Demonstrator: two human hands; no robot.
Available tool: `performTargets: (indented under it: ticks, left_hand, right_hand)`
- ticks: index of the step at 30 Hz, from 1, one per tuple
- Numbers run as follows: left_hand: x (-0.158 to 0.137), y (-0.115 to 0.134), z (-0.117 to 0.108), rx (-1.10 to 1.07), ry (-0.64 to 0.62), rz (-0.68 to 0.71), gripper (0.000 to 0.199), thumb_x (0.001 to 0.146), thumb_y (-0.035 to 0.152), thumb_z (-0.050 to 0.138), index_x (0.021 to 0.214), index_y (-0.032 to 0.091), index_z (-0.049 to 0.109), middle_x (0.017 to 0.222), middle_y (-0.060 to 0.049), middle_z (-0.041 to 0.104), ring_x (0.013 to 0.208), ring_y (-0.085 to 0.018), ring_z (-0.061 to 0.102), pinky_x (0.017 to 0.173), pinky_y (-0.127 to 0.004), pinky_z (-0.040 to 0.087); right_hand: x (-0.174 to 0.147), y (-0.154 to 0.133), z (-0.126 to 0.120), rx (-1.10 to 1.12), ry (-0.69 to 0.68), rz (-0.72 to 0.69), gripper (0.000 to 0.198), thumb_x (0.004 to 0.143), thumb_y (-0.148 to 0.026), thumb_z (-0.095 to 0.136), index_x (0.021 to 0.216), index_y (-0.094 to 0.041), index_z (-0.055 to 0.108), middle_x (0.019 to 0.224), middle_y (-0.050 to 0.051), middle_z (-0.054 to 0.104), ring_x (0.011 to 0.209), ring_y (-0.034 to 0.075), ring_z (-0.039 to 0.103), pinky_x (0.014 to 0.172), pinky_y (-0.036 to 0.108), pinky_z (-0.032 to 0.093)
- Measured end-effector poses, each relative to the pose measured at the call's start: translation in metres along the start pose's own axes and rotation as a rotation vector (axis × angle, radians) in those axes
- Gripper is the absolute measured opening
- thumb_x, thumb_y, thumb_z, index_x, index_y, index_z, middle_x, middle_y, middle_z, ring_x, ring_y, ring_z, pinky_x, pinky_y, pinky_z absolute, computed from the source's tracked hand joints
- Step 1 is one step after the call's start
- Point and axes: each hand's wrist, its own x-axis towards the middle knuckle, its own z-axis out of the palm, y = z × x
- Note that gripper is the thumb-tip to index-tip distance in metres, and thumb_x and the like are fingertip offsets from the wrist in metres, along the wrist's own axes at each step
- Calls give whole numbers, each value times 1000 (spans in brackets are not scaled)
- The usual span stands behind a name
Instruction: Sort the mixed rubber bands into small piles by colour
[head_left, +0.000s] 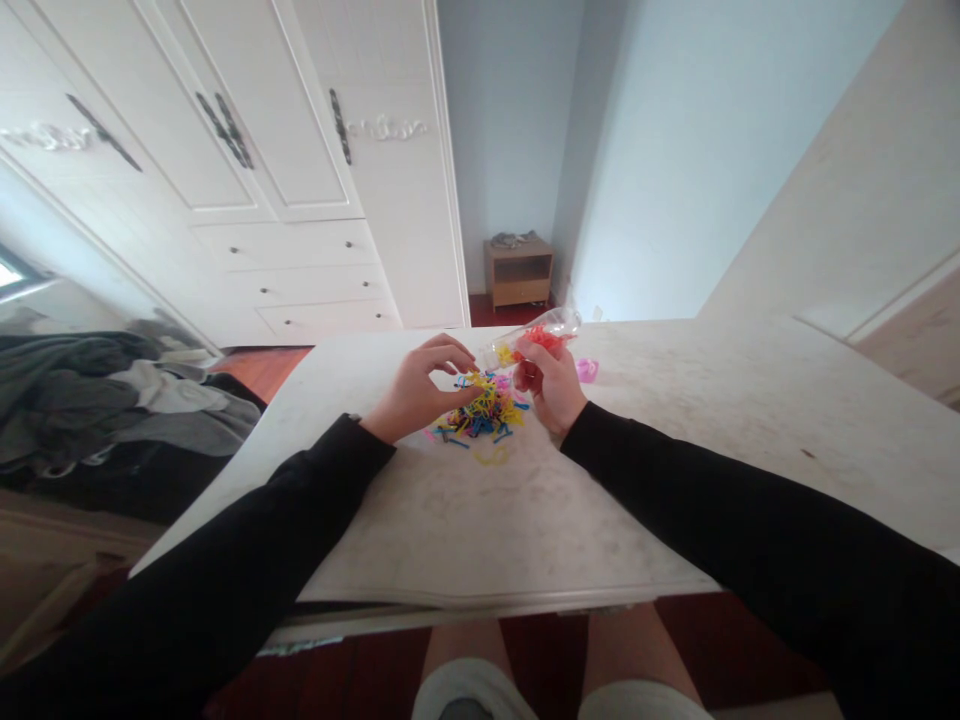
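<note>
A clear plastic bottle lies tilted in my right hand, its neck pointing left. Red strips and a few yellow ones show through its wall. Under and between the hands is a loose pile of small coloured strips, mostly yellow, blue and pink; their exact kind is too small to tell. My left hand curves over the pile's left side with thumb and fingers apart, close to the bottle's mouth. Some yellow strips show between its fingertips, but no grip on them is visible. A pink piece lies right of my right hand.
The pale tabletop spans the space before me, its front edge above my knees. Dark and grey clothes are heaped at the left. Beyond stand a white wardrobe and a small wooden cabinet.
</note>
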Motion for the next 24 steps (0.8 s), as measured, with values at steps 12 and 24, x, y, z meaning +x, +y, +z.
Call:
performTargets:
  ticks: [12,24]
  left_hand:
    - [1,8,-4,-58,30,-35,7,84,22,72,79,18,69,89,-3,65,84,-14,63,74,-29,55]
    - [0,8,-3,-88,1,-40,7,86,19,70,80,18,70,85,-2,64,80,-13,61,73,-29,53]
  right_hand:
    - [-1,0,-8,-362,-63,-334,24,72,-32,78,78,-23,56,68,-6,56,57,10,46,53,26,37]
    - [-6,2,-3,-253,-117,-398,33,77,-37,82,98,-25,59,82,-5,65,66,11,56,56,26,43]
